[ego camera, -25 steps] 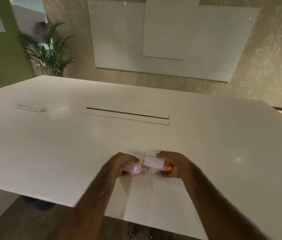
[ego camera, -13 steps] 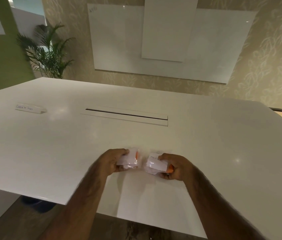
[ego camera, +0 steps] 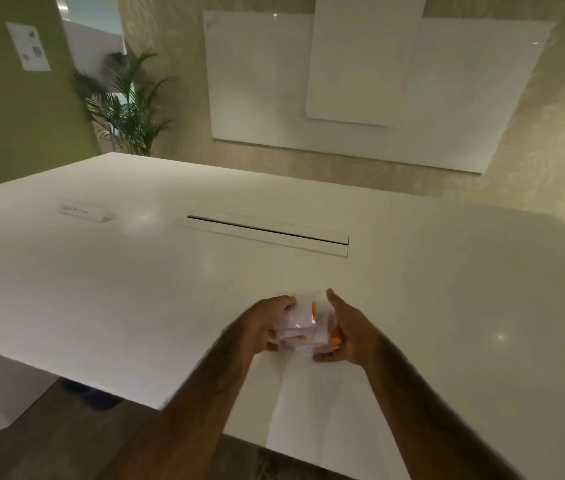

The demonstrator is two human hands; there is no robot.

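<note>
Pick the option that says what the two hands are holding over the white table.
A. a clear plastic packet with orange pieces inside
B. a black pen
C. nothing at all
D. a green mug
A: the left hand and the right hand hold a clear plastic packet between them, with orange bits showing through it, over the near part of the white table.
</note>
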